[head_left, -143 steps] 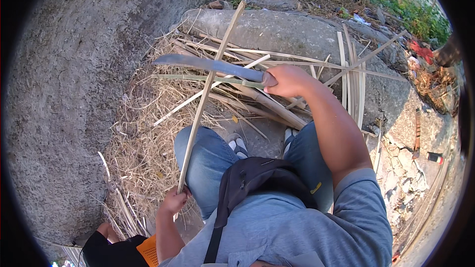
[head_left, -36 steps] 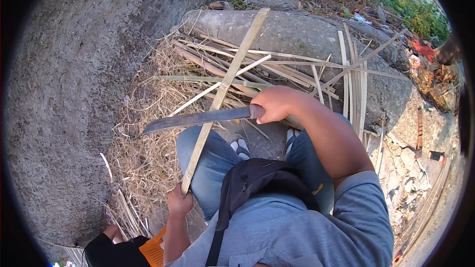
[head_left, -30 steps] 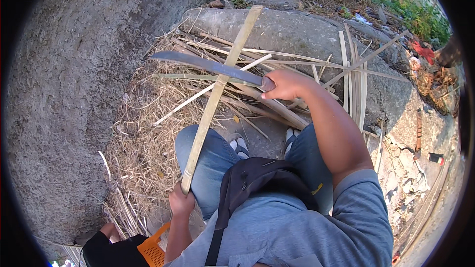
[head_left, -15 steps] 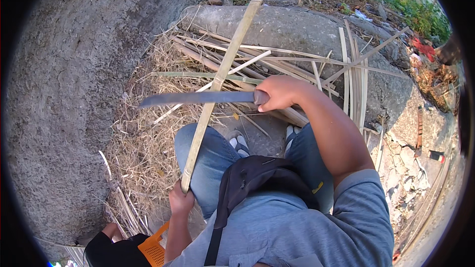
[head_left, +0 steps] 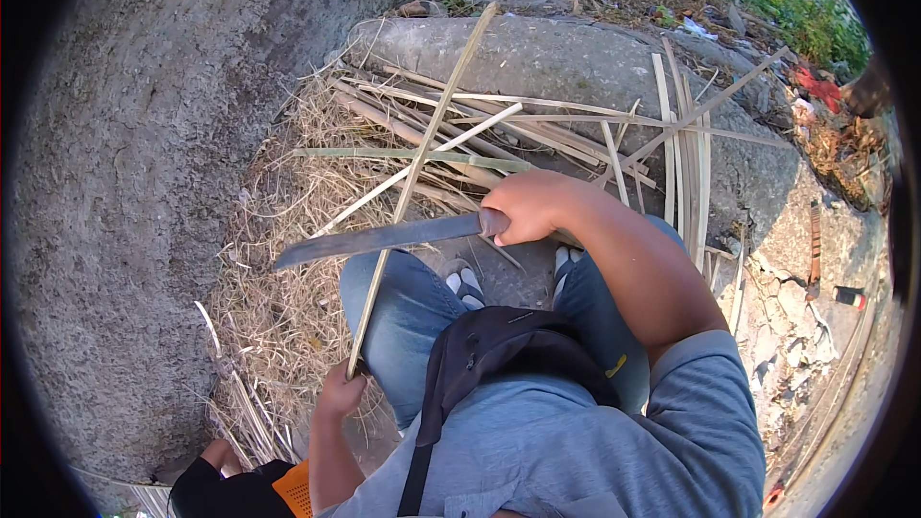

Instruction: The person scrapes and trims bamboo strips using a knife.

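Note:
My right hand [head_left: 532, 206] grips the handle of a long dark machete [head_left: 379, 239], whose blade points left and lies across a long thin bamboo strip [head_left: 419, 163]. My left hand [head_left: 341, 391] holds the near end of that strip by my left knee. The strip slants up and away over a heap of split bamboo strips [head_left: 537, 129]. I am sitting, in blue jeans, with a dark bag strap across my chest.
Dry shavings and straw [head_left: 278, 278] cover the ground to my left. A big grey stone slab [head_left: 595, 67] lies behind the strips. Rough concrete ground [head_left: 125, 182] spreads left. Rubble and litter [head_left: 825, 134] lie right. Another person's dark and orange clothing [head_left: 245, 489] shows at the bottom left.
The machete has come down along the strip toward me, its blade now lower and nearer my knee. The strip looks narrower than a second ago. My left hand stays put.

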The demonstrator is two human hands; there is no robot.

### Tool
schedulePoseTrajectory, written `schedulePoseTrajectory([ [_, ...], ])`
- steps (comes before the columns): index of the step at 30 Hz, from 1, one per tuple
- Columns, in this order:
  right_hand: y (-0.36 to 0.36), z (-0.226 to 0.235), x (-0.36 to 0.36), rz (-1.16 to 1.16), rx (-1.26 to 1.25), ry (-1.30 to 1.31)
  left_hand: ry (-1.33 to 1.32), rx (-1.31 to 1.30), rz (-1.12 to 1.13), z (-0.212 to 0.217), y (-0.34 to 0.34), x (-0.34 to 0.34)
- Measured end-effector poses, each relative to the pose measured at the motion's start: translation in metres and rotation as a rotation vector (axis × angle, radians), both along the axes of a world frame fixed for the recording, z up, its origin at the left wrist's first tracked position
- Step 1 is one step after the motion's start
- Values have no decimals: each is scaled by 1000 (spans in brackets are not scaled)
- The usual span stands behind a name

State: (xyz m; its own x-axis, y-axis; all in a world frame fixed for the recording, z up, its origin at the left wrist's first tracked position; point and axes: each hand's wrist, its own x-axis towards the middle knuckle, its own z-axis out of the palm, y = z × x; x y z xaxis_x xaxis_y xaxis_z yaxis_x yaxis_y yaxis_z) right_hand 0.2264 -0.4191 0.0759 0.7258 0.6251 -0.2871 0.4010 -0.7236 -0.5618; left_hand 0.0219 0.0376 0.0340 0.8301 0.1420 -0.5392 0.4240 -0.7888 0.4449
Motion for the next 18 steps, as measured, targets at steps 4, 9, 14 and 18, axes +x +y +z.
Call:
schedulePoseTrajectory([
  [4,-9,1,13,-11,34,48,50,-59,14,-9,16,-2],
  [9,-46,-13,34,-391,233,86,99,-87,66,-1,5,2],
  [14,-36,-3,23,-321,154,70,98,-81,63,-8,12,-1],
  [18,-2,5,4,-57,13,83,75,-99,66,-8,12,0],
])
